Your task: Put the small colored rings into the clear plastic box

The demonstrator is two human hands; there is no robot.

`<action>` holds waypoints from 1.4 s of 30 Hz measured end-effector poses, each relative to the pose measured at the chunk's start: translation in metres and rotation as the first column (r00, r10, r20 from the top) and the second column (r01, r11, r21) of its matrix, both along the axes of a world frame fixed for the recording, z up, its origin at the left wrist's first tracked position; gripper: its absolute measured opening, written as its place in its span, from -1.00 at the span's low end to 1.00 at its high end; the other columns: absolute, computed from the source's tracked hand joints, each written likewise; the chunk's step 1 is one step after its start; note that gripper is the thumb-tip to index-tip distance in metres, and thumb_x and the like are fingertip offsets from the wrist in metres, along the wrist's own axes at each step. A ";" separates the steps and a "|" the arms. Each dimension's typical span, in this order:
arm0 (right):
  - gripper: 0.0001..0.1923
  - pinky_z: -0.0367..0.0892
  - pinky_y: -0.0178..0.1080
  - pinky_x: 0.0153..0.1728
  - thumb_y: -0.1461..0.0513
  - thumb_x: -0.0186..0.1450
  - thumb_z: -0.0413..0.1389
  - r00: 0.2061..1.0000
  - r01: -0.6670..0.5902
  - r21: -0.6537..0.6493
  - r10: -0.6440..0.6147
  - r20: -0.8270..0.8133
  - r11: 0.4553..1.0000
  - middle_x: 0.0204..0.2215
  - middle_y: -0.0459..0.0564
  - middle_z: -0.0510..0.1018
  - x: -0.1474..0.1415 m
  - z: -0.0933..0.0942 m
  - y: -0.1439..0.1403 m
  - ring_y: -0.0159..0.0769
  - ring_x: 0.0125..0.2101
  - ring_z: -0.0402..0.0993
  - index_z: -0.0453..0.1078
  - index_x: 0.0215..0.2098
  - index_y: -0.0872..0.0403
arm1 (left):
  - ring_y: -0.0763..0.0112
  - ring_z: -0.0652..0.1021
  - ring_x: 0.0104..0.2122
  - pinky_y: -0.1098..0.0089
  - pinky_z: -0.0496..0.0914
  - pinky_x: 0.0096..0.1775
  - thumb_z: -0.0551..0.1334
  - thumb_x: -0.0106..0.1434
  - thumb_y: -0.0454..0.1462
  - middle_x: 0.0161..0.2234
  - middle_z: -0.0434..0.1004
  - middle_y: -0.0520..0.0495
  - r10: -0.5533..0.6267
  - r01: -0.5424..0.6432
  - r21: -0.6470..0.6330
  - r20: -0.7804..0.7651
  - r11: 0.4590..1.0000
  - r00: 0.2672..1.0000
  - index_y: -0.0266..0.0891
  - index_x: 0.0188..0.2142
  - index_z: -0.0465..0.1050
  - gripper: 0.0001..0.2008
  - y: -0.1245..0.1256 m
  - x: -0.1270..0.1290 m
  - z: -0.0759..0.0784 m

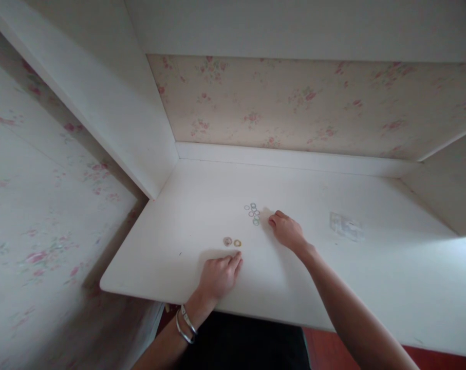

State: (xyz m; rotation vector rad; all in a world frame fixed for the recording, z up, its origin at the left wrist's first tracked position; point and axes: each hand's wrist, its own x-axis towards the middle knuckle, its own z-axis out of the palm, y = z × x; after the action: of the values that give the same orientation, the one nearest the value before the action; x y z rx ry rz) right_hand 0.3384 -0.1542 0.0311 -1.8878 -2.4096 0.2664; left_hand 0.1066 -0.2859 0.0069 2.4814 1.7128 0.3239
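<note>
left hand (219,275) loosely extended near desk's front edge (256,315); right hand (286,229) curled, contents unclear, beside rings (253,210).

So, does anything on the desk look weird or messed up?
A tiny, thin, dark mark toward the left of the smooth white desk looks odd, because the surface around it is plain. I can't tell whether it's a scratch or a speck. Small, thin, mostly greenish-grey rings lie loosely bunched, but nothing looks spilled.
</note>
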 end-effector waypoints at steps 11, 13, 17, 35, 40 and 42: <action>-0.75 0.26 -0.33 -0.28 0.24 0.41 -0.16 0.913 -0.215 0.133 0.248 -0.323 0.967 -0.30 -0.01 0.44 -0.045 -0.004 -0.068 -0.36 -0.30 0.40 0.36 -0.22 0.06 | 0.35 0.56 -0.47 0.46 0.32 -0.48 -0.11 0.38 -0.16 -0.36 0.60 -0.14 0.085 -0.085 -0.054 0.001 0.995 0.996 -0.13 0.15 0.28 -0.58 0.003 0.003 0.003; -0.75 0.27 -0.32 -0.27 0.25 0.41 -0.16 0.891 -0.251 0.145 0.287 -0.351 0.957 -0.32 -0.01 0.44 -0.056 -0.005 -0.074 -0.36 -0.31 0.39 0.36 -0.24 0.07 | 0.35 0.56 -0.47 0.46 0.32 -0.48 -0.11 0.38 -0.15 -0.36 0.60 -0.13 0.092 -0.092 -0.053 -0.010 0.994 0.996 -0.13 0.15 0.27 -0.58 0.003 0.004 0.004; -0.77 0.26 -0.33 -0.29 0.28 0.39 -0.13 0.881 -0.296 0.172 0.338 -0.330 0.939 -0.34 -0.03 0.44 -0.068 -0.006 -0.075 -0.37 -0.32 0.38 0.37 -0.25 0.07 | 0.35 0.56 -0.47 0.46 0.32 -0.48 -0.11 0.38 -0.15 -0.35 0.60 -0.13 0.109 -0.109 -0.048 -0.014 0.993 0.994 -0.16 0.12 0.30 -0.58 0.002 0.004 0.005; -0.79 0.24 -0.33 -0.30 0.26 0.38 -0.10 0.905 -0.243 0.213 0.300 -0.302 0.946 -0.36 -0.04 0.45 -0.067 -0.013 -0.077 -0.36 -0.36 0.38 0.38 -0.26 0.05 | 0.38 0.56 -0.48 0.47 0.28 -0.52 -0.03 0.36 -0.24 -0.43 0.59 -0.01 0.131 -0.132 0.008 0.056 0.991 0.990 -0.14 -0.14 0.43 -0.72 0.001 0.002 0.007; -0.76 0.23 -0.33 -0.31 0.22 0.39 -0.11 0.934 -0.127 0.187 0.181 -0.309 0.974 -0.35 -0.04 0.46 -0.056 -0.018 -0.080 -0.36 -0.37 0.39 0.39 -0.26 0.04 | 0.41 0.56 -0.49 0.47 0.24 -0.53 -0.02 0.35 -0.24 -0.46 0.57 0.02 0.129 -0.130 0.012 0.062 0.992 0.990 -0.11 -0.25 0.45 -0.74 0.001 0.003 0.010; -0.76 0.23 -0.34 -0.32 0.20 0.38 -0.11 0.942 -0.062 0.177 0.116 -0.316 0.982 -0.34 -0.05 0.46 -0.049 -0.019 -0.078 -0.37 -0.38 0.40 0.39 -0.26 0.03 | 0.42 0.55 -0.48 0.48 0.24 -0.52 -0.01 0.35 -0.25 -0.45 0.58 0.02 0.120 -0.120 0.007 0.063 0.993 0.991 -0.11 -0.25 0.46 -0.75 0.002 0.003 0.012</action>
State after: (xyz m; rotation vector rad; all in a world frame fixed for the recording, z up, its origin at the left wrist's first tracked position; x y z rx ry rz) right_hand 0.2891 -0.2317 0.0120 -1.5299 -2.2219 0.3427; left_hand 0.1093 -0.2844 0.0185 2.3538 1.8439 0.4175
